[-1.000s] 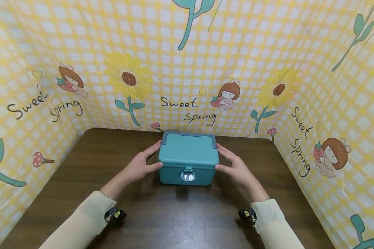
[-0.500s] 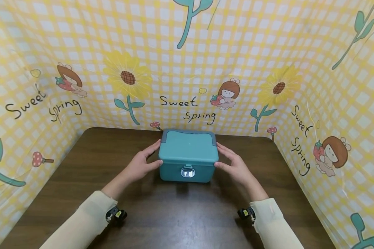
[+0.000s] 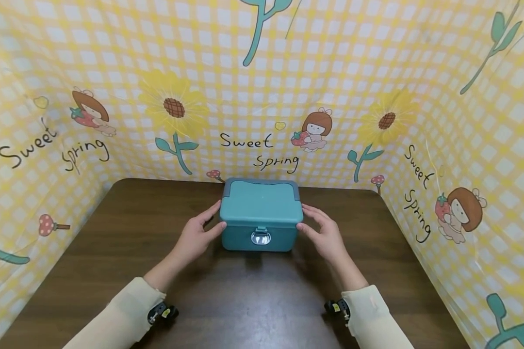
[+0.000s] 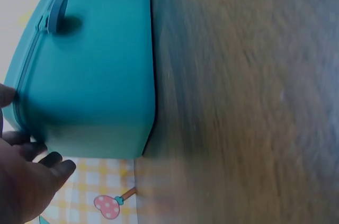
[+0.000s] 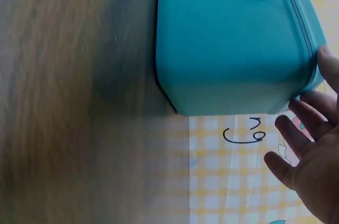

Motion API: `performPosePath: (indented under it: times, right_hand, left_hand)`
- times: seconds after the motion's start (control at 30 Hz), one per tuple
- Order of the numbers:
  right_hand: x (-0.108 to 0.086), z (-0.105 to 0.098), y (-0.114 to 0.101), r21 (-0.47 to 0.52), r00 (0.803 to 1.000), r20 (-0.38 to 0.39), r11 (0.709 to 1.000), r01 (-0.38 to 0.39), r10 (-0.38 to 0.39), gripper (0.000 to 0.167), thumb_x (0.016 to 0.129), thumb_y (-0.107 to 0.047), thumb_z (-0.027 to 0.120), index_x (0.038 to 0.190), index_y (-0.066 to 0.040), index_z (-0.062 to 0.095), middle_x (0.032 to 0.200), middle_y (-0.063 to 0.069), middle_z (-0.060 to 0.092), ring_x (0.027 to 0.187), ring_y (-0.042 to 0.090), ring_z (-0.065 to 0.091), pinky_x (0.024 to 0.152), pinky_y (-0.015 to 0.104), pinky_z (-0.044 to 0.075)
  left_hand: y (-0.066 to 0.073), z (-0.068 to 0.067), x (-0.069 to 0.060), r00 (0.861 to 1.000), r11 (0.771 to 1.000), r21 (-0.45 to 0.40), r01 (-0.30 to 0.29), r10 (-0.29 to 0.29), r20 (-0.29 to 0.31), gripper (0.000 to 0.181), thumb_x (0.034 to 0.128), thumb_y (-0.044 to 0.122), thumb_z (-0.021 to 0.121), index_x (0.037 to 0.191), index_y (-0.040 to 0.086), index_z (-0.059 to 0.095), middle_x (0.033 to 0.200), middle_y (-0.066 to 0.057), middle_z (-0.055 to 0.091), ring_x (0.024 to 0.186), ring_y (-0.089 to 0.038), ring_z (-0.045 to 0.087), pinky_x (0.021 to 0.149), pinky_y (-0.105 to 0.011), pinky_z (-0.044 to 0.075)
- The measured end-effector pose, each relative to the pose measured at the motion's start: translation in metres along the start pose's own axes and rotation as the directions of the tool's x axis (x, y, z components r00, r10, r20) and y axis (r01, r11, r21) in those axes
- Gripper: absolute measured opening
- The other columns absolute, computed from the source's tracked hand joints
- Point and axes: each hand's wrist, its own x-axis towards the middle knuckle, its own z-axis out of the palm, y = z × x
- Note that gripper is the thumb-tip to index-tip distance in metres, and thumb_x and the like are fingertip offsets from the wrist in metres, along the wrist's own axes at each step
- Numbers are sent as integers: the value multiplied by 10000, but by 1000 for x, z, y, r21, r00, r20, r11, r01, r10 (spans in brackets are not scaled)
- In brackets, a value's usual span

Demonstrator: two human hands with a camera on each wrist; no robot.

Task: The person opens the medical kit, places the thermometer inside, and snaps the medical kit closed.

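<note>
A teal storage box (image 3: 261, 208) with a grey handle (image 3: 295, 190) along its lid stands near the back of the table, its lid down. A clear oval latch (image 3: 261, 237) sits on its front. My left hand (image 3: 197, 233) touches the box's left side, with the thumb at the front corner just under the lid. On the right side, my right hand (image 3: 327, 233) touches it the same way. In the right wrist view the fingers (image 5: 293, 135) of that hand are spread, some off the box. The underside of the box is hidden.
The dark brown wooden table (image 3: 249, 300) runs back to a yellow checked cloth (image 3: 192, 53) printed with flowers, which hangs behind and at both sides. The box stands close to the back cloth. Each wrist wears a small black camera (image 3: 161, 314).
The box has slid a little way back toward the cloth, with both hands moving along at its sides. The view has shifted slightly.
</note>
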Motion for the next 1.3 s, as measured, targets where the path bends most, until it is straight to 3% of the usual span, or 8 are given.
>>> performPosePath:
  times: [0.23,0.4,0.57,0.9,1.03,1.3]
  right_hand:
    - [-2,13,-1,15,992,-124,1000,-24,26,464,944,-285,759,1355,-88,668,1414,13,628,1377,202,528,1200,493,376]
    - [-2,23,-6,22,985,-168,999,-34,38,449,966,-303,731,1358,-94,663,1394,51,628,1365,235,538,1187,507,394]
    - [-4,27,-7,17,976,-211,999,-48,50,431,974,-313,719,1343,-95,673,1372,75,639,1347,253,549,1177,519,402]
    - [-7,28,-10,38,975,-214,998,-58,65,417,987,-272,710,1353,-77,660,1357,89,637,1296,262,570,1110,589,447]
    - [-9,28,-11,40,972,-221,997,-73,80,409,982,-275,717,1336,-75,670,1335,91,646,1285,266,578,1114,582,447]
    - [-10,28,-10,56,968,-232,994,-89,100,398,976,-280,726,1327,-98,678,1318,71,652,1274,249,583,1109,507,463]
  left_hand:
    - [1,9,-1,997,999,-37,21,-23,-68,648,1013,366,662,1577,164,413,1600,-30,420,1475,-273,412,1193,-535,364]
    - [0,12,-5,994,994,-98,51,-60,-92,671,1013,430,639,1590,189,396,1595,-44,439,1433,-293,473,1139,-529,436]
    - [2,15,-6,991,993,-91,79,-88,-103,734,969,469,691,1590,213,394,1603,-76,432,1412,-343,494,1095,-533,478]
    - [0,27,-5,987,986,-95,133,-141,-81,967,900,407,796,1642,144,234,1633,-155,360,1454,-356,435,1112,-493,462]
    - [-5,31,-3,986,983,-106,150,-156,-54,964,891,391,809,1638,148,249,1628,-140,373,1464,-344,423,1097,-485,480]
    - [-10,32,1,986,981,-126,150,-158,-59,892,892,320,821,1610,128,327,1598,-151,419,1450,-342,443,1109,-493,470]
